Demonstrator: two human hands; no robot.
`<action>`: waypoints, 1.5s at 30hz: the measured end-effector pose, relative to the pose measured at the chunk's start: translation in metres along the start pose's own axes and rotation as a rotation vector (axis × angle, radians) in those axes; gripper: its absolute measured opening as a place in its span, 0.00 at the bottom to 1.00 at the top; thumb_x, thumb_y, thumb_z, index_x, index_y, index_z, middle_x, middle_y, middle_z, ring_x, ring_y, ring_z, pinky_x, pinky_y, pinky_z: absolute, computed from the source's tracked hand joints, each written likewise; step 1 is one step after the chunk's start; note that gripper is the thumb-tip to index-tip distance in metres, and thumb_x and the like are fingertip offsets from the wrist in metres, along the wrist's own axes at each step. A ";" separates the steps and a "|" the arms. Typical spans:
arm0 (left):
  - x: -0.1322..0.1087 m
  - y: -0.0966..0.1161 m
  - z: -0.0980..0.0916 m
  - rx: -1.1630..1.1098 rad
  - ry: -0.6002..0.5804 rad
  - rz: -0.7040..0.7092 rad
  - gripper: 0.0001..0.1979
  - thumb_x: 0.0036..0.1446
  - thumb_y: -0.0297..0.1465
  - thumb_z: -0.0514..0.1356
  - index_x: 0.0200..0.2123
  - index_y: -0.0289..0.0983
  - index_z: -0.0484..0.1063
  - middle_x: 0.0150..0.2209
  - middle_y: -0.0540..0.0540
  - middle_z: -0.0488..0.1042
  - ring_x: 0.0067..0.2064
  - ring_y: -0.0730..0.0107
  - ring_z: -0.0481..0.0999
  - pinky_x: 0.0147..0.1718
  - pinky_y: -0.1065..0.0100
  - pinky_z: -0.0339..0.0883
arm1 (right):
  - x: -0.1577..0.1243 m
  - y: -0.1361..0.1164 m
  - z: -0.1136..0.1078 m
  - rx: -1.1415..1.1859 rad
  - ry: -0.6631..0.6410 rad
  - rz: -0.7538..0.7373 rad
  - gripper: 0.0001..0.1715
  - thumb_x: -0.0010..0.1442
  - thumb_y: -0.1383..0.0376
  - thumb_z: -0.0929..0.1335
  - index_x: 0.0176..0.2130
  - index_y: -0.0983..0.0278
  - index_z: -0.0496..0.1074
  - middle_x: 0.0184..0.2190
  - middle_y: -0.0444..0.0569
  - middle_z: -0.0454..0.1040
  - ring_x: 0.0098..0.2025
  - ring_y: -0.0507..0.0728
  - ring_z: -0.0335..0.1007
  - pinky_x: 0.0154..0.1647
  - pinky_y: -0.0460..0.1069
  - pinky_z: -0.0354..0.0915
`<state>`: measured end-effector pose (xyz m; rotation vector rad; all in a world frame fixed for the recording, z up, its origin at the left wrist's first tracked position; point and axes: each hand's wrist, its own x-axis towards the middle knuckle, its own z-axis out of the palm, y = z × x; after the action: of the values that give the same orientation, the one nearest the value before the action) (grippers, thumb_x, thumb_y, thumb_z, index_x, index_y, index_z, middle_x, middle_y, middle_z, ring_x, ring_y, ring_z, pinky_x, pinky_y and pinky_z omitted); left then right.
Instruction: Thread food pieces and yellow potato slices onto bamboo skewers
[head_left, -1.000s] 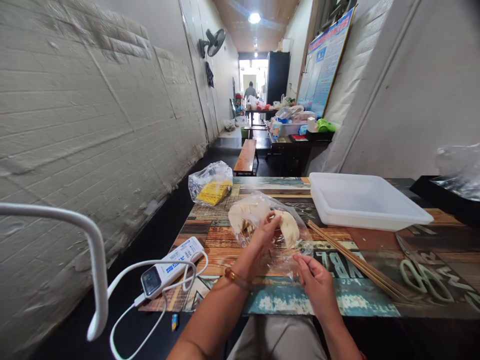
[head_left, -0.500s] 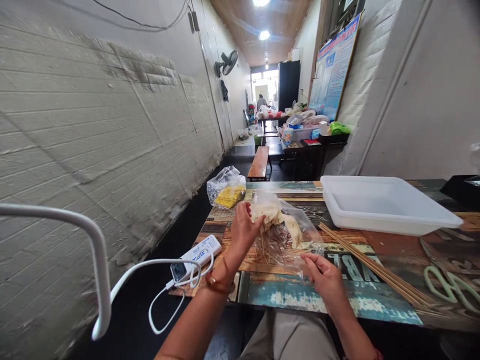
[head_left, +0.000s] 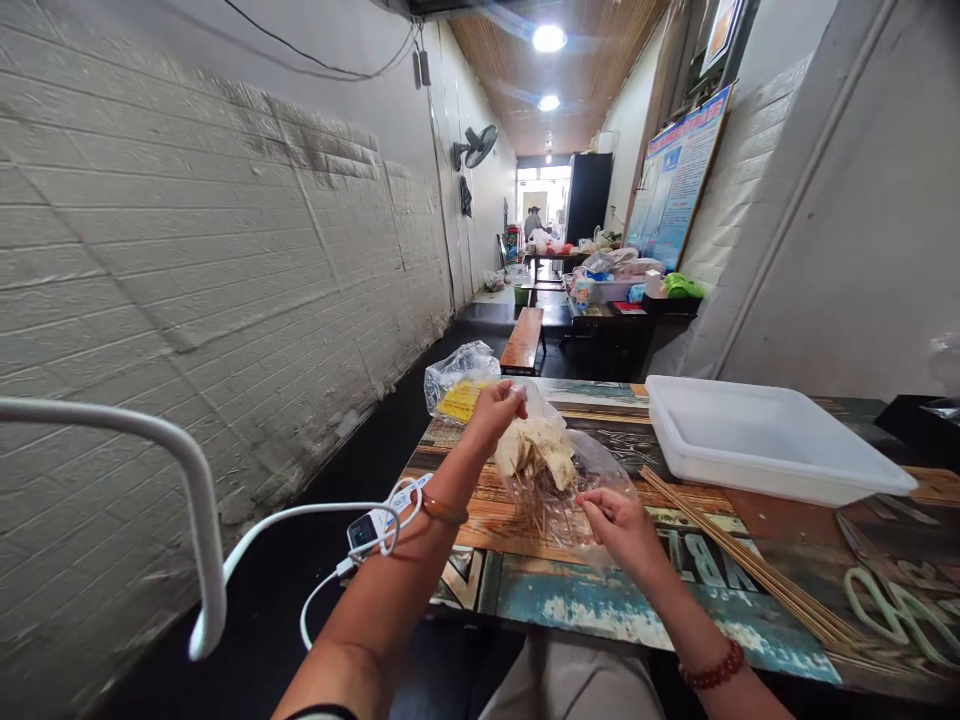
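A clear plastic bag (head_left: pixel 559 480) with pale food pieces on thin skewers (head_left: pixel 536 450) hangs over the wooden table (head_left: pixel 600 600). My left hand (head_left: pixel 496 408) is raised and pinches the far top end of the bag. My right hand (head_left: pixel 619 520) pinches the near edge of the same bag, just above the table. The skewer sticks point down inside the bag between my two hands.
A white plastic tray (head_left: pixel 765 440) stands at the right. Loose bamboo skewers (head_left: pixel 750 570) and pale green scissors (head_left: pixel 900 605) lie near it. A second bag with yellow contents (head_left: pixel 457 385) sits far left, a white power bank with cable (head_left: pixel 375 525) at the table's left edge.
My left hand has lifted the far end of the bag upward and away, raising the food off the table. My right hand kept its hold on the near edge. The camera tilted up.
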<state>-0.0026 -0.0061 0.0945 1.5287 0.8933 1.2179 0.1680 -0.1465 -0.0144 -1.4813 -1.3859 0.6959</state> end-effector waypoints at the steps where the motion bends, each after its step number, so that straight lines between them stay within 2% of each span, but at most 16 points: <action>1: 0.000 0.004 0.000 -0.048 -0.021 -0.020 0.09 0.50 0.34 0.58 0.23 0.35 0.67 0.18 0.49 0.70 0.20 0.76 0.65 0.22 0.73 0.55 | 0.006 0.000 0.003 -0.030 0.013 -0.018 0.17 0.56 0.55 0.65 0.31 0.63 0.77 0.14 0.42 0.69 0.17 0.53 0.64 0.21 0.46 0.57; 4: 0.000 0.011 0.002 -0.095 -0.084 -0.033 0.10 0.52 0.36 0.58 0.33 0.34 0.70 0.31 0.44 0.77 0.20 0.77 0.70 0.18 0.75 0.52 | 0.024 -0.003 0.015 -0.150 0.053 -0.055 0.15 0.57 0.58 0.64 0.30 0.63 0.77 0.18 0.46 0.73 0.20 0.55 0.68 0.23 0.47 0.58; 6: -0.001 0.013 0.003 -0.092 -0.105 -0.016 0.12 0.53 0.37 0.58 0.38 0.35 0.70 0.39 0.42 0.77 0.20 0.77 0.72 0.16 0.76 0.51 | 0.035 -0.007 0.024 -0.215 0.070 -0.066 0.14 0.57 0.62 0.63 0.31 0.62 0.78 0.23 0.48 0.76 0.24 0.56 0.71 0.26 0.47 0.59; 9: -0.003 0.012 0.004 -0.091 -0.094 0.031 0.14 0.55 0.39 0.57 0.40 0.35 0.70 0.43 0.40 0.76 0.21 0.77 0.73 0.15 0.76 0.52 | 0.047 -0.013 0.042 -0.296 0.086 -0.076 0.14 0.58 0.65 0.63 0.34 0.63 0.78 0.29 0.52 0.79 0.31 0.58 0.74 0.30 0.48 0.61; 13: -0.006 0.006 0.001 -0.073 -0.112 0.077 0.16 0.57 0.41 0.56 0.41 0.36 0.71 0.46 0.40 0.75 0.22 0.77 0.74 0.15 0.77 0.53 | 0.053 -0.015 0.062 -0.359 0.052 -0.080 0.16 0.58 0.67 0.63 0.42 0.65 0.77 0.35 0.57 0.80 0.36 0.60 0.76 0.35 0.49 0.63; 18: -0.011 0.000 -0.008 -0.042 -0.110 0.059 0.16 0.57 0.40 0.55 0.42 0.35 0.70 0.46 0.39 0.75 0.22 0.77 0.74 0.15 0.78 0.52 | 0.049 -0.014 0.060 -0.375 -0.011 -0.086 0.23 0.59 0.68 0.62 0.53 0.65 0.71 0.42 0.54 0.79 0.41 0.59 0.76 0.38 0.49 0.66; 22: -0.018 0.001 -0.010 -0.032 -0.128 0.052 0.16 0.57 0.40 0.56 0.42 0.35 0.70 0.47 0.39 0.74 0.22 0.78 0.74 0.15 0.78 0.52 | 0.050 -0.019 0.060 -0.386 -0.021 -0.067 0.22 0.59 0.70 0.61 0.51 0.66 0.73 0.44 0.55 0.78 0.44 0.59 0.75 0.42 0.49 0.65; 28: -0.028 0.006 -0.009 0.054 -0.179 0.059 0.17 0.58 0.40 0.54 0.43 0.34 0.71 0.48 0.39 0.74 0.24 0.78 0.74 0.17 0.77 0.55 | 0.051 -0.033 0.072 -0.389 -0.056 -0.064 0.21 0.57 0.71 0.63 0.49 0.68 0.74 0.36 0.55 0.80 0.39 0.58 0.76 0.39 0.48 0.66; 30: -0.033 0.003 -0.014 0.113 -0.194 0.068 0.18 0.58 0.40 0.54 0.45 0.34 0.70 0.46 0.38 0.75 0.26 0.75 0.75 0.21 0.75 0.60 | 0.044 -0.038 0.061 -0.378 -0.085 -0.096 0.21 0.57 0.70 0.64 0.50 0.66 0.73 0.35 0.53 0.80 0.38 0.58 0.76 0.40 0.48 0.66; 33: -0.043 -0.006 -0.027 0.311 -0.148 0.171 0.18 0.56 0.36 0.57 0.47 0.33 0.69 0.42 0.39 0.77 0.35 0.68 0.77 0.34 0.68 0.68 | 0.031 -0.041 0.022 -0.357 -0.095 -0.137 0.19 0.59 0.63 0.64 0.49 0.61 0.74 0.36 0.50 0.79 0.37 0.57 0.75 0.40 0.49 0.67; 34: -0.048 -0.010 -0.032 0.405 -0.119 0.219 0.18 0.56 0.35 0.58 0.48 0.33 0.70 0.42 0.39 0.77 0.38 0.66 0.77 0.38 0.66 0.68 | 0.027 -0.040 0.005 -0.347 -0.067 -0.142 0.19 0.61 0.60 0.63 0.49 0.60 0.74 0.38 0.50 0.79 0.36 0.57 0.75 0.40 0.50 0.67; 36: -0.058 -0.018 -0.040 0.558 -0.059 0.294 0.17 0.56 0.34 0.58 0.48 0.34 0.70 0.45 0.39 0.76 0.44 0.62 0.76 0.44 0.63 0.66 | 0.022 -0.034 -0.026 -0.312 0.112 -0.158 0.23 0.62 0.55 0.61 0.53 0.59 0.70 0.40 0.50 0.77 0.34 0.56 0.74 0.36 0.50 0.69; 38: -0.070 -0.026 -0.046 0.635 -0.032 0.325 0.17 0.57 0.33 0.57 0.49 0.34 0.70 0.46 0.39 0.76 0.45 0.61 0.75 0.46 0.61 0.66 | 0.017 -0.021 -0.049 -0.393 0.175 -0.223 0.30 0.59 0.53 0.64 0.59 0.58 0.64 0.45 0.51 0.74 0.38 0.58 0.73 0.39 0.52 0.69; 40: -0.082 -0.031 -0.046 0.670 -0.011 0.351 0.16 0.58 0.33 0.56 0.48 0.35 0.71 0.44 0.39 0.76 0.44 0.61 0.75 0.45 0.60 0.67 | 0.012 -0.002 -0.059 -0.484 0.156 -0.243 0.38 0.55 0.53 0.67 0.63 0.57 0.58 0.51 0.53 0.69 0.46 0.61 0.70 0.47 0.56 0.66; 42: -0.095 -0.034 -0.043 0.698 -0.022 0.400 0.14 0.58 0.31 0.55 0.46 0.35 0.72 0.45 0.38 0.75 0.46 0.61 0.74 0.46 0.60 0.67 | 0.008 0.019 -0.059 -0.520 0.141 -0.216 0.41 0.53 0.56 0.68 0.64 0.57 0.56 0.54 0.54 0.66 0.53 0.64 0.66 0.52 0.58 0.63; 45: -0.114 -0.040 -0.032 0.740 -0.045 0.457 0.11 0.58 0.29 0.53 0.40 0.37 0.75 0.58 0.38 0.65 0.56 0.58 0.67 0.53 0.57 0.62 | 0.006 0.043 -0.050 -0.315 0.193 -0.077 0.32 0.54 0.59 0.66 0.59 0.59 0.65 0.50 0.54 0.70 0.51 0.63 0.67 0.50 0.57 0.63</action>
<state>-0.0595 -0.0937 0.0267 2.4446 1.0645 1.2163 0.2321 -0.1491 -0.0332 -1.6802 -1.4390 0.2847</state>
